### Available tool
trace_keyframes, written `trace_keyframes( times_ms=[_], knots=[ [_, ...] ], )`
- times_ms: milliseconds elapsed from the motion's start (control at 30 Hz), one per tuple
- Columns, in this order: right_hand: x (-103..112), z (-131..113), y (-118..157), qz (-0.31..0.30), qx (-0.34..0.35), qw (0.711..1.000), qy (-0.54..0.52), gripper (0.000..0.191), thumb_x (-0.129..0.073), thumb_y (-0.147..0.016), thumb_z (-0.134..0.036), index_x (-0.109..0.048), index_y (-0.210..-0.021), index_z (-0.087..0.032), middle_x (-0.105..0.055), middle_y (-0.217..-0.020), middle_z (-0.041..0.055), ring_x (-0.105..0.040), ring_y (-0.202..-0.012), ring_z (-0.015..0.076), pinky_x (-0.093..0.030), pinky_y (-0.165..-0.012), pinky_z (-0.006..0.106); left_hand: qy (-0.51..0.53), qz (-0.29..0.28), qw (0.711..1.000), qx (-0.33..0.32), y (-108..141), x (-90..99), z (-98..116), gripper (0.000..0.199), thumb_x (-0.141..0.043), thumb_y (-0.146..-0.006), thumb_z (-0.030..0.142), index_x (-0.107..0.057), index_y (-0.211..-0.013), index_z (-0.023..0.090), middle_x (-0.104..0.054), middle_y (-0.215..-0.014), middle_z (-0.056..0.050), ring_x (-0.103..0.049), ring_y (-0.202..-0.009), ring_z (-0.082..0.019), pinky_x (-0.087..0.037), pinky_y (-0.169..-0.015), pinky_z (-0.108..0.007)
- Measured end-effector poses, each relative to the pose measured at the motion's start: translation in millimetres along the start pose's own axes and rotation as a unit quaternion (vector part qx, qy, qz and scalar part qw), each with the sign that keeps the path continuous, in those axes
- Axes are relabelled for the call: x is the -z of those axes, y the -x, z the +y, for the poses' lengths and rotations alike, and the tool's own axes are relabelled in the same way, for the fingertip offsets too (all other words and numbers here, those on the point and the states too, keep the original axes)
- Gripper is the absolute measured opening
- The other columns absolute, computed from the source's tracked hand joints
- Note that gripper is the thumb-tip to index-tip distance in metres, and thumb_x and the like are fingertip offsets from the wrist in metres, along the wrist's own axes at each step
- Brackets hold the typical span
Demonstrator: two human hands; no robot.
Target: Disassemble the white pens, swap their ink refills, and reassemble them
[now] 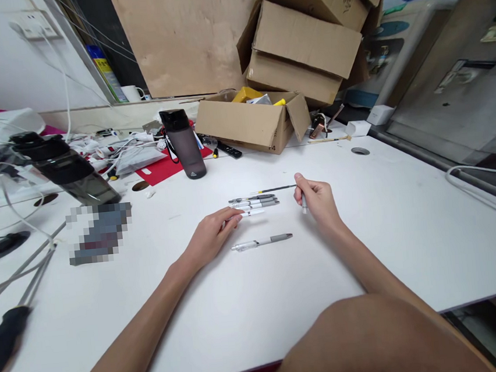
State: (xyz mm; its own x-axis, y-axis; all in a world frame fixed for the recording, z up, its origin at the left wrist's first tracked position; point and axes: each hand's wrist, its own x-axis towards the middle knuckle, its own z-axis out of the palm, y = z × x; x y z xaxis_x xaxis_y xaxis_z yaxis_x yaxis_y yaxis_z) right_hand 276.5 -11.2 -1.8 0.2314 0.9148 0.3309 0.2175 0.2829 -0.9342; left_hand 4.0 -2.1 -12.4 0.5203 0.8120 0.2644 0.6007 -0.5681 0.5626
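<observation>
My left hand has its thumb and fingers closed on a white pen barrel just above the table. In my right hand are a grey pen grip, pointing down, and the end of a thin dark refill that extends to the left. Between the hands, several pens lie side by side, close to the left fingertips. Nearer to me, a single clear and grey pen lies apart on the white table.
A dark bottle and an open cardboard box stand behind the pens. Another bottle leans at the left, beside a blurred-out flat object. Cables and a black-handled tool lie at the left edge.
</observation>
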Motion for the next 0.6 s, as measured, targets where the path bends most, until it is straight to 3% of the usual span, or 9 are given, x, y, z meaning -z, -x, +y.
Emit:
trace_keyframes(
  times_ms=[600],
  knots=[
    [0.2, 1.4, -1.0, 0.003, -0.006, 1.0, -0.01, 0.059, -0.054, -0.095, -0.062, -0.055, -0.053, -0.02, -0.048, -0.053, -0.001, -0.041, -0.053, 0.0133, -0.034, -0.058, 0.029, 0.017, 0.002, 1.0, 0.006, -0.3, -0.2, -1.6, 0.036, -0.04, -0.107, 0.042, -0.07, -0.115, 0.024, -0.073, -0.106, -0.003, -0.063, -0.086, -0.018, -0.045, -0.079, -0.029]
  ],
)
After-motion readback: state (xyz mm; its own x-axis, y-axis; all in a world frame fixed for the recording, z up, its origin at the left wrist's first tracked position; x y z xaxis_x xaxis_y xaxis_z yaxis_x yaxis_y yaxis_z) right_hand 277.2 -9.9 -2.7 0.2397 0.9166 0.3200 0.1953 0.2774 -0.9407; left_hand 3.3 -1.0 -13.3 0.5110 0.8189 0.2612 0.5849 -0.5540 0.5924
